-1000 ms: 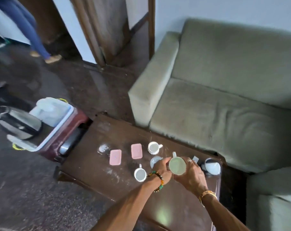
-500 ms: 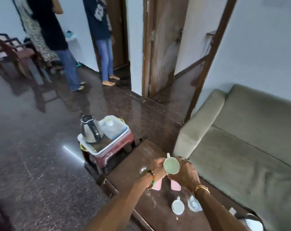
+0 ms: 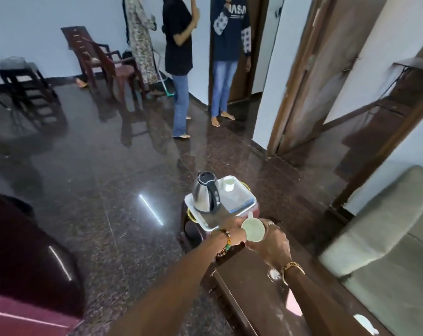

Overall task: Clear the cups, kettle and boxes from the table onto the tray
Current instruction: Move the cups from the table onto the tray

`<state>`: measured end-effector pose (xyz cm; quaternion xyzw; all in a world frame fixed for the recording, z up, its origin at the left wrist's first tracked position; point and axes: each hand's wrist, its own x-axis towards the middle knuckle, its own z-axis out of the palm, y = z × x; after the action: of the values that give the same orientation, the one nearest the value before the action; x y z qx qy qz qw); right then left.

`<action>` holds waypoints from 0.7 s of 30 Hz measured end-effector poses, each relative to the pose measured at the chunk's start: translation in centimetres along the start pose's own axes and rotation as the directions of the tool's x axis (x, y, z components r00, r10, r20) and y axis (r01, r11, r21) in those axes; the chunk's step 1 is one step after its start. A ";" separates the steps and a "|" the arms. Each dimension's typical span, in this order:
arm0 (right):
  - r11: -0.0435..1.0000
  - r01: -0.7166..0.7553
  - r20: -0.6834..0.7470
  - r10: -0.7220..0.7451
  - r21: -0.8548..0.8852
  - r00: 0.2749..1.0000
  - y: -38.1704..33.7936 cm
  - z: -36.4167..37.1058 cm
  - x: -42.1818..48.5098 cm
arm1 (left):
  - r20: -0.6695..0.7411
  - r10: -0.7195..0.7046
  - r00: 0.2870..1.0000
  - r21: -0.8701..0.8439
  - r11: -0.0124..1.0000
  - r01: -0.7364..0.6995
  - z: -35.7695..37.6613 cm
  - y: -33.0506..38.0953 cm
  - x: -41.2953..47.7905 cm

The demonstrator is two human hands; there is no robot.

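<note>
Cup on its way: a person carries a pale green cup (image 3: 252, 230) in both hands above the far end of the dark wooden table (image 3: 254, 294), just short of the tray (image 3: 221, 215), which sits on a red stool (image 3: 256, 211) beyond the table's end. The right hand (image 3: 272, 241) has its fingers wrapped round the cup's right side and underside. The left hand (image 3: 232, 231) has its fingers curled against the cup's left wall, and whether it holds anything else beneath cannot be told. The cup rides upright, mouth up, its handle pointing toward the tray. On the tray a steel kettle (image 3: 205, 195) already stands at the left, beside a clear blue-edged box (image 3: 239, 196) at the right. The step in hand appears to be the carry of this cup to the tray. The next move likely calls for a short reach forward and a gentle lowering onto the bare strip at the tray's near edge, clear of the kettle, before both hands let go. A blurred pink shape (image 3: 294, 307) and a white shape (image 3: 365, 323) on the table suggest more remains to be cleared
</note>
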<state>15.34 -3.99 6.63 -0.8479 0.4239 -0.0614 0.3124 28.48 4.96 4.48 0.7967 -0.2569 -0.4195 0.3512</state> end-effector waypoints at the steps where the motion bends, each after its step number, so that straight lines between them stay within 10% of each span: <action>1: 1.000 0.002 0.018 -0.002 0.001 1.000 -0.6 0.6 0.8 | 0.006 0.004 1.000 -0.020 1.000 -0.004 -0.6 0.2 0.6; 21: 0.999 -0.032 0.093 0.035 -0.029 0.995 -4.3 3.4 21.4 | -0.008 0.028 1.000 0.129 0.991 -0.027 -8.7 5.3 19.6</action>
<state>33.11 -16.68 3.03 -0.8468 0.4236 -0.0105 0.3215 45.37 -9.10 2.49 0.8161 -0.2928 -0.3934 0.3058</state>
